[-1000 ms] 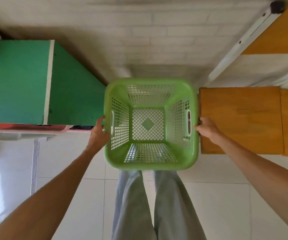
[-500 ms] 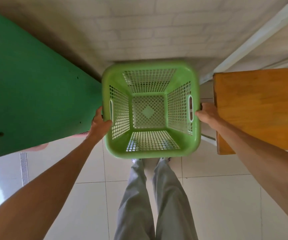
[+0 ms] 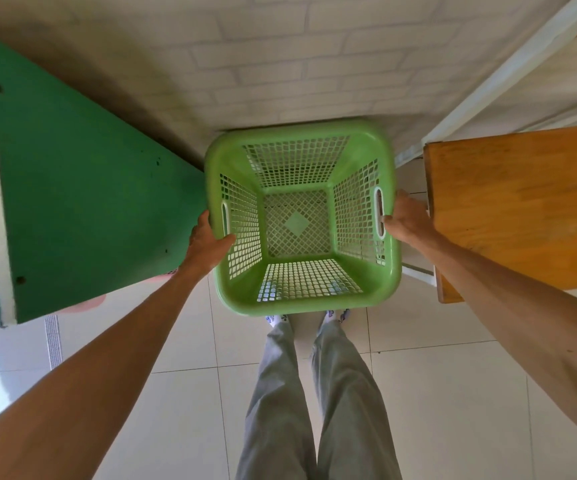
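Observation:
A light green plastic mesh basket (image 3: 301, 299) with nothing in it sits low in front of my legs, near the floor by the white brick wall. My left hand (image 3: 205, 244) grips its left side by the handle slot, thumb over the rim. On the opposite side my right hand (image 3: 406, 220) grips the right handle slot, fingers hooked through it. Whether the basket touches the floor is hidden.
A green cabinet side (image 3: 82, 209) stands close on the left. A wooden table top (image 3: 522, 209) with a white metal frame (image 3: 509, 71) is close on the right. My grey-trousered legs (image 3: 315, 393) stand on pale floor tiles behind the basket.
The basket has gone down between the cabinet and the table, toward the floor by the wall. My view has dropped and leaned closer; both hands keep their hold.

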The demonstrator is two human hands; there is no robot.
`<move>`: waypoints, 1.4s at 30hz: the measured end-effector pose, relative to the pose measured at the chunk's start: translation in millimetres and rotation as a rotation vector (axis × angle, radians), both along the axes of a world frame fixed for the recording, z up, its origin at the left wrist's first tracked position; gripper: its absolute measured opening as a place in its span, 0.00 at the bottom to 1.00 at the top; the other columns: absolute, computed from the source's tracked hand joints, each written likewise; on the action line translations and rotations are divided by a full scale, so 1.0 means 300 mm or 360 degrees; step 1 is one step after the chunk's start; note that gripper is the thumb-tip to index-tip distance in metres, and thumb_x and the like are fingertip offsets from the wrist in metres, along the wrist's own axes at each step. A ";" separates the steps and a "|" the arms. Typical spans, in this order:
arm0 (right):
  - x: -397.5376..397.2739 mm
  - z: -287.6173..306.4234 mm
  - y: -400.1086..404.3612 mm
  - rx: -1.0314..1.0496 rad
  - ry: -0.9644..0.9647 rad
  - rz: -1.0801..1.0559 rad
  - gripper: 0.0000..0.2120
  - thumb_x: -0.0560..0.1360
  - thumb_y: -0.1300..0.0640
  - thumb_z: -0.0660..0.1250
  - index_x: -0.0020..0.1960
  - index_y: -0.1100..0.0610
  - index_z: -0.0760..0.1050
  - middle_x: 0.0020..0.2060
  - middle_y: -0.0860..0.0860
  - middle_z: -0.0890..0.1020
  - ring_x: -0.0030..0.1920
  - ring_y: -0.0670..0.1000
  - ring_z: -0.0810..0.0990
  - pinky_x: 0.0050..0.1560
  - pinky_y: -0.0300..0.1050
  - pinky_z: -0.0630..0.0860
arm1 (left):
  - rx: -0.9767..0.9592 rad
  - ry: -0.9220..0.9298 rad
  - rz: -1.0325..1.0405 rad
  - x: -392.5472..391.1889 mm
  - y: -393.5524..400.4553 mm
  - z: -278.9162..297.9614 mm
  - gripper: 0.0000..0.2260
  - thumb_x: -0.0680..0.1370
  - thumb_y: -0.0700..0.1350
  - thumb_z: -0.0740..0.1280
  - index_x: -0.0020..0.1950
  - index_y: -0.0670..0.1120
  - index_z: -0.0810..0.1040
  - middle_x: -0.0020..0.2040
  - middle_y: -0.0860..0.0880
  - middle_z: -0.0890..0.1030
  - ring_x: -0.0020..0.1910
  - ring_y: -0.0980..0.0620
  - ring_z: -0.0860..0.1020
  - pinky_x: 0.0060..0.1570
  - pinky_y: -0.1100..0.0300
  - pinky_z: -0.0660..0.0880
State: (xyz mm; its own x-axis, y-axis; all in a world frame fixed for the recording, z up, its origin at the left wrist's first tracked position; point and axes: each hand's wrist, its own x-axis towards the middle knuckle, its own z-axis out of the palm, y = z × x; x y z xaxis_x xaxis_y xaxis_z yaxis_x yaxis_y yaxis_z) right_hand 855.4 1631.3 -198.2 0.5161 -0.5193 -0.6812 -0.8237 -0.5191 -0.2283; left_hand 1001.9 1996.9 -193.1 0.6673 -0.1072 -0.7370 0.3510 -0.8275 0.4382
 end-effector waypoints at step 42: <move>-2.082 1.839 -0.656 -0.0727 -0.0038 -0.1317 0.39 0.76 0.29 0.45 0.78 0.52 0.56 0.77 0.58 0.60 0.76 0.62 0.57 0.72 0.66 0.56 | -0.0316 -0.1298 -0.2637 -1.358 -1.790 1.716 0.36 0.78 0.68 0.55 0.79 0.48 0.57 0.77 0.43 0.63 0.75 0.41 0.63 0.70 0.42 0.64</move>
State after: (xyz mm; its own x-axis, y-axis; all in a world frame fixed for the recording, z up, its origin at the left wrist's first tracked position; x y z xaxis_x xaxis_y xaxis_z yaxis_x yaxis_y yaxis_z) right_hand 230.8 1434.5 353.5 -0.1246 -0.9408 -0.3153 -0.9682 0.1848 -0.1689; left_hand 594.5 1459.9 321.8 -0.0566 -0.9729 -0.2243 -0.9830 0.0149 0.1832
